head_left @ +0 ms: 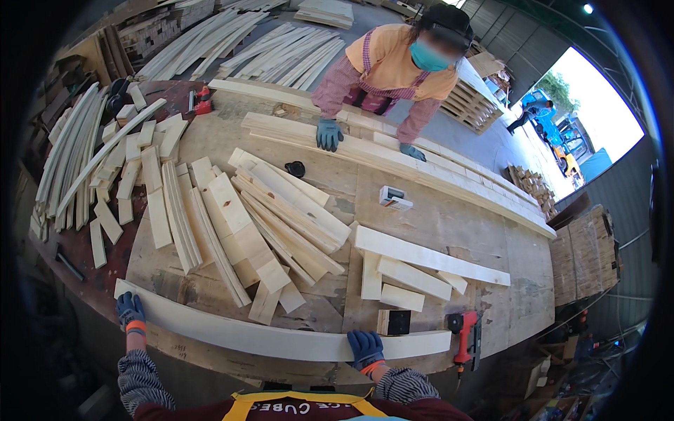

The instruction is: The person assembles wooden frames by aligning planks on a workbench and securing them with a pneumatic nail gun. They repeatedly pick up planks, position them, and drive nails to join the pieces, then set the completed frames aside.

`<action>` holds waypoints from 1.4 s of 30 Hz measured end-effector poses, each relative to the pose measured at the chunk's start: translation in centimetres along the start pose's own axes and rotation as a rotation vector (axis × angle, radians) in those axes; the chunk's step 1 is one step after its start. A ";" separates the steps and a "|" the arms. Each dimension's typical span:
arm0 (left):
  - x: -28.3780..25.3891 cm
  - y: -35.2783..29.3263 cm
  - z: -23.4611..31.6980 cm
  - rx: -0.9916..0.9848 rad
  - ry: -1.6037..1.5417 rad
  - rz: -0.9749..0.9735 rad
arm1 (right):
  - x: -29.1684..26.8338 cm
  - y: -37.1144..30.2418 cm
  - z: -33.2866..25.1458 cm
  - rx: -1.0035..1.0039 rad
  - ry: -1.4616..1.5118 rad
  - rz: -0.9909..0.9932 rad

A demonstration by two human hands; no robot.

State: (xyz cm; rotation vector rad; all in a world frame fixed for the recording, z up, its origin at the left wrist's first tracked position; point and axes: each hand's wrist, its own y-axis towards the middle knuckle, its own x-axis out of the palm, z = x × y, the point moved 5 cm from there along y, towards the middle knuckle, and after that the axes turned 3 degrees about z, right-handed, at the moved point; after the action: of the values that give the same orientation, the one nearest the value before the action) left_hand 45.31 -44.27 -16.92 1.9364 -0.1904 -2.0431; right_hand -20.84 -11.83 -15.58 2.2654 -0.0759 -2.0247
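A long pale wooden board (pixel 260 338) lies along the near edge of the worktable, bowed in the fisheye picture. My left hand (pixel 131 310), in a blue glove with an orange cuff, grips its left end. Toward the right end, my right hand (pixel 366 349) is closed over the board from the near side, in a matching glove. Just beyond the right hand sits a small wood block with a black face (pixel 399 323). A red nail gun (pixel 463 332) rests by the board's right end. The undersides of both grips are hidden.
Several loose wood strips (pixel 239 217) fan across the wooden tabletop (pixel 519 302); more pieces heap at the left. A co-worker (pixel 393 63) opposite rests gloved hands on long planks (pixel 421 165). A black tape measure (pixel 295 168) and small box (pixel 395 198) lie mid-table.
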 end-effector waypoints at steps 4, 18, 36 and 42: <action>1.4 0.0 -1.1 -0.025 0.022 -0.133 | 0.0 0.1 0.1 -0.003 0.002 0.006; -0.1 -0.4 0.5 -0.019 -0.033 -0.138 | 0.3 0.0 0.3 -0.005 -0.005 0.001; 2.9 0.0 -2.8 0.011 0.032 -0.088 | 0.3 0.1 0.4 0.006 0.024 -0.027; -2.1 -0.1 2.6 0.273 -0.051 0.173 | 0.2 -0.2 0.0 0.003 -0.004 0.004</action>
State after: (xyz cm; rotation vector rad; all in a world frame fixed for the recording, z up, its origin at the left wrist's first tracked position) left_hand 42.82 -43.84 -14.77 1.9412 -0.6568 -2.0393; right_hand -20.86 -11.69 -15.76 2.2612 -0.0838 -2.0293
